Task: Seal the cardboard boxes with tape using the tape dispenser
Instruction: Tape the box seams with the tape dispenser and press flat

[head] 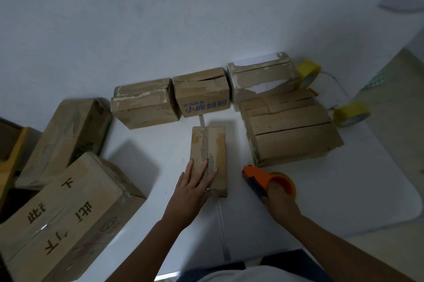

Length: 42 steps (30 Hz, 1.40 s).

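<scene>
A small narrow cardboard box (216, 144) lies in the middle of the white table (344, 190), its top seam running away from me. My left hand (195, 183) presses flat on the near end of this box with straight fingers. To the right of the box, my right hand (278, 199) grips the orange tape dispenser (263, 178), which holds a roll of yellowish tape and hovers just over the table, apart from the box.
Three boxes (202, 95) stand in a row at the back by the wall, and a larger box (291, 135) sits at the right. Two yellow tape rolls (351, 114) lie at the far right. Two big boxes (66, 213) are stacked on the left.
</scene>
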{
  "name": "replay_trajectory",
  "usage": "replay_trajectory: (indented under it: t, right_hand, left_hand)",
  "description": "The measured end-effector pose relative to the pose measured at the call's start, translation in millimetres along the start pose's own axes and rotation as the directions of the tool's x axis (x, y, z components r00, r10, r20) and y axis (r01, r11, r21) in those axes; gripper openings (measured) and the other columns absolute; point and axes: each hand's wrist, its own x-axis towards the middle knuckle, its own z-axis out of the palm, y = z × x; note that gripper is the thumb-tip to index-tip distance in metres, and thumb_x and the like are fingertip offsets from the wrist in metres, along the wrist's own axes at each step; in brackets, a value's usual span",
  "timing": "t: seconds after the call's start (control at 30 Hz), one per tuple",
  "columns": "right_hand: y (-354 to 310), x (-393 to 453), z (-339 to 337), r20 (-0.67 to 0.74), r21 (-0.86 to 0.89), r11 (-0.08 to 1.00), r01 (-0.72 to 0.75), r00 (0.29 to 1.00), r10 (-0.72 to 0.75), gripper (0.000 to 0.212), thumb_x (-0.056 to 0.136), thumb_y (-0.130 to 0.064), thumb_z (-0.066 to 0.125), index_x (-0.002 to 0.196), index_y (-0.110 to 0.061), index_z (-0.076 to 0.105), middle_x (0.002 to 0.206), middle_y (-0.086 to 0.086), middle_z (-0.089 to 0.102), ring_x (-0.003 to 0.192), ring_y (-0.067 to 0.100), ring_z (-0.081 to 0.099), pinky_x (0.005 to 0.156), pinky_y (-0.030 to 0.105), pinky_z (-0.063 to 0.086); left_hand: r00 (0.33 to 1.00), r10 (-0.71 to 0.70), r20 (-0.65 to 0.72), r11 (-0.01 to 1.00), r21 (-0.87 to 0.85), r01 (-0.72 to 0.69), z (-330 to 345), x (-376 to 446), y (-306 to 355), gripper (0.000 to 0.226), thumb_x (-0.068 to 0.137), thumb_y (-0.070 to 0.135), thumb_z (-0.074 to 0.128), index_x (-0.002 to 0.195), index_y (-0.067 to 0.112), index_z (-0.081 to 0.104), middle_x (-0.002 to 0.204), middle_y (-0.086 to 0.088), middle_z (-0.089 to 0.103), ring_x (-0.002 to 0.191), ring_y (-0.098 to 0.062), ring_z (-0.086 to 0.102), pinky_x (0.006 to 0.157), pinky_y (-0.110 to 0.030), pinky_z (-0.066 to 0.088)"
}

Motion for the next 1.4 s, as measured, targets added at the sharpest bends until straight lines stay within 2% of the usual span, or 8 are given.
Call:
replay_trajectory:
  t: [0.13,0.37,0.47,0.53,0.67,0.83,1.17,1.4]
  right_hand:
    - [-2,-2,-15,-0.004,-0.119,0.993,0.011,1.000,-0.012,0.014,0.103,-0.017,0.037,0.108,-0.013,0.050,0.109,0.006,0.059,0.098,0.020,0.058,0.080,0.028,0.045]
    - [-11,-12,-64,-0.055,0.083,0.993,0.090,0.995,-0.085,0.027,0.104,-0.020,0.036,0.117,-0.010,0.057,0.102,0.004,0.062,0.085,0.014,0.056,0.057,0.012,0.035]
    - [-15,-12,-79,-0.082,0.112,0.991,0.079,0.994,-0.070,0.023,0.102,-0.028,0.043,0.094,-0.014,0.059,0.083,0.000,0.061,0.075,0.014,0.058,0.054,0.017,0.036]
    - [-20,-16,-89,-0.138,0.113,0.986,0.126,0.984,-0.110,0.031,0.100,-0.039,0.045,0.078,-0.018,0.055,0.069,-0.005,0.056,0.061,0.003,0.051,0.050,0.014,0.034]
    - [-34,-23,-102,-0.197,0.076,0.973,0.219,0.960,-0.200,0.042,0.095,-0.049,0.047,0.076,-0.015,0.060,0.066,-0.003,0.059,0.058,0.003,0.054,0.051,0.015,0.037]
    - [-47,-28,-109,-0.164,0.052,0.961,0.273,0.951,-0.261,0.039,0.095,-0.050,0.049,0.086,-0.017,0.067,0.078,-0.003,0.067,0.072,0.008,0.063,0.061,0.024,0.047]
    - [-45,-22,-106,-0.147,0.023,0.956,0.291,0.947,-0.285,0.039,0.093,-0.054,0.047,0.086,-0.020,0.066,0.079,-0.005,0.067,0.073,0.007,0.063,0.065,0.029,0.052]
    - [-56,-19,-107,-0.120,-0.091,0.949,0.302,0.943,-0.312,0.047,0.086,-0.068,0.048,0.081,-0.023,0.062,0.074,-0.006,0.063,0.068,0.007,0.061,0.060,0.025,0.047]
  left_hand:
    - [1.000,-0.012,-0.025,1.000,-0.001,0.012,3,0,3,0.073,0.099,0.037,0.054,0.156,0.035,0.009,0.165,0.002,0.000,0.150,-0.034,-0.010,0.118,-0.054,0.021]
    - [0.995,-0.084,0.050,0.992,-0.088,0.088,-14,24,22,0.078,0.102,0.037,0.045,0.150,0.036,-0.016,0.160,0.008,-0.024,0.148,-0.028,-0.023,0.121,-0.056,0.007]
    - [0.987,-0.122,-0.104,0.918,-0.389,0.073,-35,29,35,0.069,0.101,0.030,0.051,0.157,0.030,0.009,0.165,0.003,0.007,0.147,-0.018,0.017,0.117,-0.039,0.025]
    - [0.962,-0.268,-0.057,0.758,-0.628,0.174,-50,33,46,0.051,0.102,0.028,0.050,0.151,0.028,0.036,0.154,0.001,0.039,0.132,-0.013,0.045,0.105,-0.029,0.042]
    - [0.858,-0.316,0.404,0.118,-0.881,0.458,-70,42,69,0.036,0.102,0.033,0.051,0.134,0.018,0.057,0.126,-0.007,0.066,0.114,-0.019,0.064,0.107,-0.039,0.046]
    - [0.828,-0.236,0.509,-0.232,-0.856,0.461,-77,49,83,0.024,0.102,0.029,0.051,0.106,0.012,0.067,0.110,-0.018,0.071,0.105,-0.028,0.066,0.102,-0.042,0.050]
    - [0.806,-0.342,0.483,-0.158,-0.875,0.457,-67,50,84,0.018,0.098,0.012,0.057,0.108,0.005,0.070,0.116,-0.026,0.066,0.102,-0.033,0.064,0.095,-0.046,0.055]
    - [0.824,-0.426,0.373,-0.039,-0.918,0.395,-67,46,86,0.020,0.101,0.010,0.051,0.102,0.005,0.070,0.097,-0.014,0.074,0.086,-0.024,0.072,0.070,-0.029,0.058]
